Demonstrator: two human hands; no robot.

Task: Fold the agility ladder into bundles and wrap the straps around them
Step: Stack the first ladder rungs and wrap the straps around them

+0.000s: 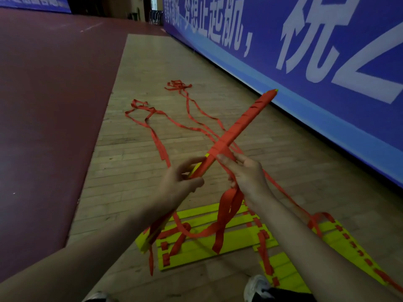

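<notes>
A long bundle of yellow rungs (242, 123) wrapped in red strap points up and to the right, held in the air above the floor. My left hand (181, 184) grips its lower end, where yellow plastic shows. My right hand (246, 173) pinches the red strap (229, 205) against the bundle's middle; loose strap loops hang below it. More red strap (157, 138) trails away across the wooden floor in two long lines. Several flat yellow rungs (209, 245) joined by red strap lie on the floor under my arms.
A blue banner wall (327, 51) with white characters runs along the right side. A dark red court surface (48, 105) borders the wooden strip (135, 166) on the left. My white shoes (257, 286) show at the bottom edge.
</notes>
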